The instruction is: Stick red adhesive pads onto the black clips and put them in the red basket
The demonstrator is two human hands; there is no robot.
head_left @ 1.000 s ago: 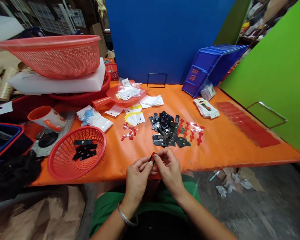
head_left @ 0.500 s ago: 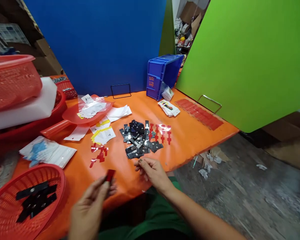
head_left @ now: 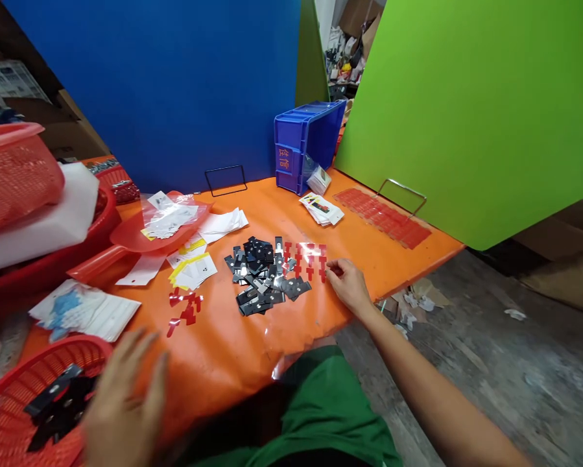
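My left hand (head_left: 126, 395), smeared by motion, is over the right side of the red basket (head_left: 89, 347), fingers spread and nothing seen in them. Black flat pieces with metal studs (head_left: 52, 405) lie in that basket, a bit of red among them. At the right, my right hand (head_left: 348, 285) has curled fingers, thumb and index tips pinched at the edge of a red T-shaped piece (head_left: 323, 263) on the table. Similar red pieces stand in rows beside it. Left of those is a heap of black metal-studded pieces (head_left: 259, 275). More red pieces (head_left: 187, 308) lie loose nearer the left.
A red scoop (head_left: 120, 250) holds bagged cards. White cards (head_left: 196, 269) and a bag (head_left: 87, 308) lie nearby. Behind stands a blue crate (head_left: 291, 149) on its side. Red strips (head_left: 383, 217) lie at right, beside a green panel (head_left: 466, 117). Stacked baskets (head_left: 19, 175) stand left.
My left hand has moved left to the basket, and the dark red piece it held is out of its fingers. My right hand has moved right and forward to the rows of red pieces.
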